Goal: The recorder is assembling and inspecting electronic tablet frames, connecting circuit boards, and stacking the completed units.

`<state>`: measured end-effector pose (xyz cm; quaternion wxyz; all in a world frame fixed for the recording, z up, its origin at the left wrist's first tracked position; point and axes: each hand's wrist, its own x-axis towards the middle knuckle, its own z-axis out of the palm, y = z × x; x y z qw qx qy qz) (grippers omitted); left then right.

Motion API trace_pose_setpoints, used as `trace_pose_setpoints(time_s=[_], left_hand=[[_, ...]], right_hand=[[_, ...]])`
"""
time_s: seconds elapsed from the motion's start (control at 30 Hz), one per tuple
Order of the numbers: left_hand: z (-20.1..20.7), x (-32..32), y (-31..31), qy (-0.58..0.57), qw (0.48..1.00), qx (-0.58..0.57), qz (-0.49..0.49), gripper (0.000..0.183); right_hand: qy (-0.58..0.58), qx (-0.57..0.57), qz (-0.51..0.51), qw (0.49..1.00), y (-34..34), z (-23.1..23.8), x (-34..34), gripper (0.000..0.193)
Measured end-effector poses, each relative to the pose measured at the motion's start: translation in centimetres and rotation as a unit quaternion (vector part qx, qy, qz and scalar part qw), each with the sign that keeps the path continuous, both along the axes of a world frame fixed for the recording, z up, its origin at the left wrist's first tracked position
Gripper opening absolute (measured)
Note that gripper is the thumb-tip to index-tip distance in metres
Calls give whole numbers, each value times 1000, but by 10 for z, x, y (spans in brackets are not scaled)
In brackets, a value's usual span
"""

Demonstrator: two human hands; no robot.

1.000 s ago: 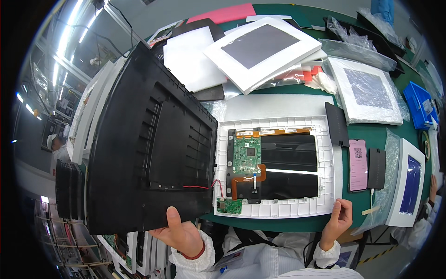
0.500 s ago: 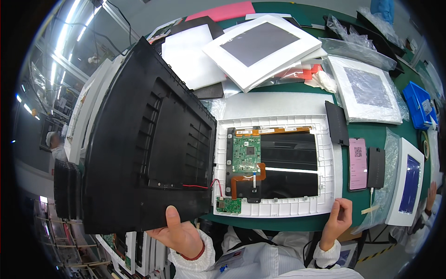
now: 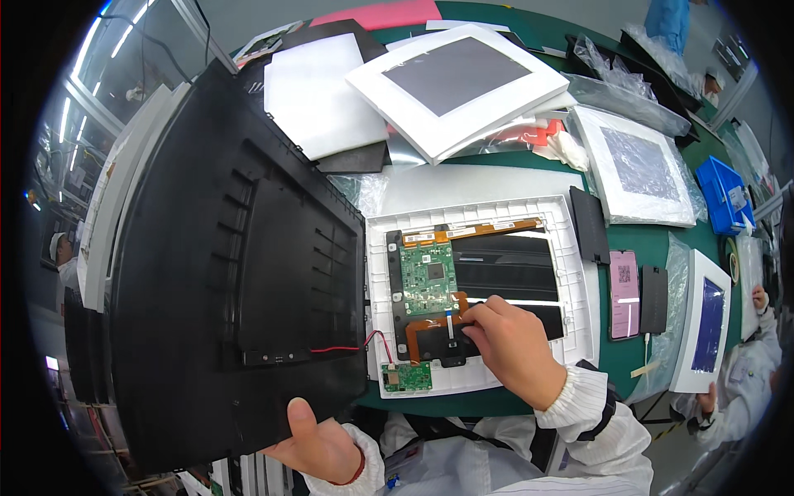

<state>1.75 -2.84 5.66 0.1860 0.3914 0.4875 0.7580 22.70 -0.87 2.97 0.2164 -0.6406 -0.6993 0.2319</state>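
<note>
Holding boards, frame underlies half-closed right hand, hold unclear; left hand grips cover.

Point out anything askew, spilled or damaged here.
The white-framed panel with a grey rectangular screen lies askew, partly over a plain white sheet, its edges out of line with the open white plastic frame. No spill or damage shows.

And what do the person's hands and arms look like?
The left hand and right hand wear no gloves. A thin red band is on the left wrist. The white sleeves have faint stripes and gathered cuffs; the right one has a dark band.
</note>
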Motion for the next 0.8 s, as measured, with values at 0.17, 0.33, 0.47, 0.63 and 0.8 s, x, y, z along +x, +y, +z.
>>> trace_pose_setpoints(time_s=[0.17,0.33,0.47,0.63,0.8], left_hand=[[-7,-6,-6,18,998,-51,12,58],[-9,-4,-4,-20,999,-33,-11,59],[-7,-4,-5,-27,999,-28,-37,59],[-6,-5,-4,-41,997,-12,-65,56],[-7,-7,-4,-42,995,-5,-95,55]], right_hand=[[-57,60,26,996,15,-11,-13,17],[-98,66,57,991,24,-21,-13,22],[-115,81,76,987,26,-19,-16,23],[-135,93,84,983,28,-16,-17,22],[-118,100,48,987,21,-2,-9,17]])
